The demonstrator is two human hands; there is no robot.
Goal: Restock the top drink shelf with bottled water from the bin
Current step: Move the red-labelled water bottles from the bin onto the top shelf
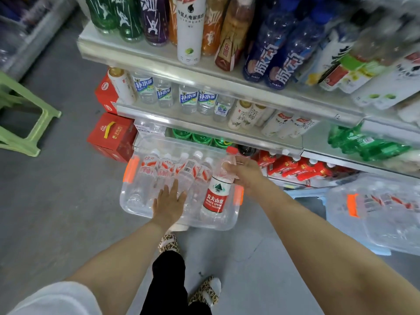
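Just the head view to go on, looking down past both arms at the floor in front of the shelving. The clear plastic bin with orange latches [127, 201] sits on the floor at the foot of the shelves. A row of clear water bottles with white caps and red-and-white labels [186, 176] lies in it side by side, caps toward the shelving.

The one that matters is the clear water bottle with the red cap and red-and-white label [216, 196] at the right end of the bin, just beside the right latch. Its long axis runs near-to-far like the rest, cap at the far edge. The right hand [245, 176] has its fingers wrapped round the shoulder just below the cap, so it's gripping the neck end. Can't tell if the base has left the bin floor.

The left hand [169, 201] is flat, fingers straight, resting on the bottles by the middle of the bin's near wall, holding nothing.

My read is that the right hand is the one on the job and the move is basically up and away. The white shelf with tall coloured drink bottles [136, 55] is well above the bin, and the actual top shelf may be higher than the frame shows. The bottle has to swing from lying to upright on the way, with the heavy end hanging off a neck grip.
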